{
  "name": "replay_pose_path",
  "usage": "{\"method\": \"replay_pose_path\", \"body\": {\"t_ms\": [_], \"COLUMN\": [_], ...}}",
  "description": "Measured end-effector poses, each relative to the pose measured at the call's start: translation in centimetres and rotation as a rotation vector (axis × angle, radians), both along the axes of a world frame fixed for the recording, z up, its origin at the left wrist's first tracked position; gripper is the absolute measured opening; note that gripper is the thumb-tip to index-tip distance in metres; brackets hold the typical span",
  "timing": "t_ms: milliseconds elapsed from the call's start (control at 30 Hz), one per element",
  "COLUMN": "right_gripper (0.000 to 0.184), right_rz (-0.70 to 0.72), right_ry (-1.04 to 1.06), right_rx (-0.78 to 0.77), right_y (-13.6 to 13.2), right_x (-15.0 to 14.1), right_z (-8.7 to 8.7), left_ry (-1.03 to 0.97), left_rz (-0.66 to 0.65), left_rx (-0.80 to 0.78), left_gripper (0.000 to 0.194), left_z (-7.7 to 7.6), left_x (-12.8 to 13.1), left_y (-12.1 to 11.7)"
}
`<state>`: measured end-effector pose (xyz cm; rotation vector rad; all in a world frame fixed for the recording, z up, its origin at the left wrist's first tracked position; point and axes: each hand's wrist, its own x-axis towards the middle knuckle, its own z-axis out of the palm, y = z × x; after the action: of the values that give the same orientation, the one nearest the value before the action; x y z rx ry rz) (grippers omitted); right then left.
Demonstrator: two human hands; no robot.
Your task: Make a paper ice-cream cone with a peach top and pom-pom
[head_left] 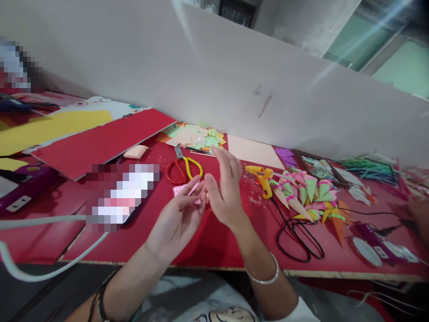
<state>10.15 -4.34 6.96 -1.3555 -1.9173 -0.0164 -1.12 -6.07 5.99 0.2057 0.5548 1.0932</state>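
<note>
My left hand (176, 219), palm turned up, has its fingers bent around a small pink strip (192, 190); what the strip is made of I cannot tell. My right hand (225, 190) is raised beside it with fingers stretched out, and no object shows in it. Just behind the left fingers a pink patterned piece (177, 189) lies on the red table (214, 246), partly covered. Scissors (183, 169) with one red and one yellow handle rest beyond the left hand. To the right of my right hand lies a yellow glue gun (261, 176).
Small paper cones (310, 192) lie piled right of the glue gun, near its black cord (301, 257). A blurred phone (122, 197) and white cable (43, 222) are at left. Paper scraps (201, 136) lie by the wall. Another person's hand (418, 214) shows at far right.
</note>
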Motion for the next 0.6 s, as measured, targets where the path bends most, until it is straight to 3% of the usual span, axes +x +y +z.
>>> {"method": "replay_pose_path", "body": {"t_ms": [100, 167, 400, 600], "right_gripper": [0.038, 0.034, 0.016, 0.014], "right_rz": [0.257, 0.316, 0.208, 0.062], "right_ry": [-0.086, -0.165, -0.192, -0.200], "right_rx": [-0.125, -0.182, -0.120, 0.142], "right_y": [-1.2, -1.9, -3.2, -3.5], "right_x": [1.2, 1.6, 1.3, 1.1], "right_z": [0.8, 1.0, 1.3, 0.6], "left_ry": [0.089, 0.135, 0.128, 0.042], "left_rz": [0.038, 0.012, -0.147, -0.223], "left_rx": [0.076, 0.165, 0.298, 0.253], "left_gripper": [0.049, 0.054, 0.062, 0.027], "left_z": [0.4, 0.7, 0.9, -0.1], "left_x": [-0.9, -1.2, -1.6, -0.7], "left_y": [0.2, 0.1, -0.4, -0.6]}}
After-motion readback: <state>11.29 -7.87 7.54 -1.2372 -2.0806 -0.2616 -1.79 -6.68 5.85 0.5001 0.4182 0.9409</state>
